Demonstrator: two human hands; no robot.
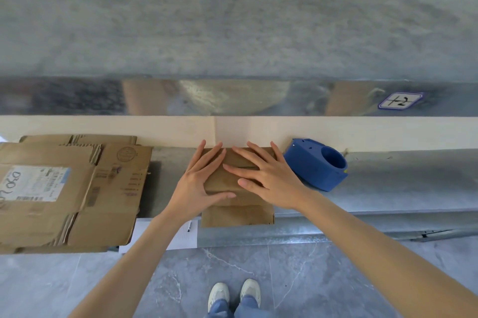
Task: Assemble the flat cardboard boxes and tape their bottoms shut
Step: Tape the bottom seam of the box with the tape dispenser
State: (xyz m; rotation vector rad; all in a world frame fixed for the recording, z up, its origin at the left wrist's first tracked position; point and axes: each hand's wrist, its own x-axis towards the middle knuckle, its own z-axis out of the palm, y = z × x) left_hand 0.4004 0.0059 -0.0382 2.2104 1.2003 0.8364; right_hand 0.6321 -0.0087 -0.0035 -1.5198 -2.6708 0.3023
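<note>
Both forearms reach in from below, and the left hand (199,183) and right hand (269,178) lie flat, fingers straight and spread, gripping nothing, pressing down the folded flaps of a small cardboard box (238,215) that stands on the metal counter (401,183) close to the wall. To do this well, I judge, press the flaps level with their edges meeting, then let one hand alone bear down while the other fetches the blue tape dispenser (318,165) just beside the box on its right. The stack of flat boxes (64,196) lies apart, to the left.
</note>
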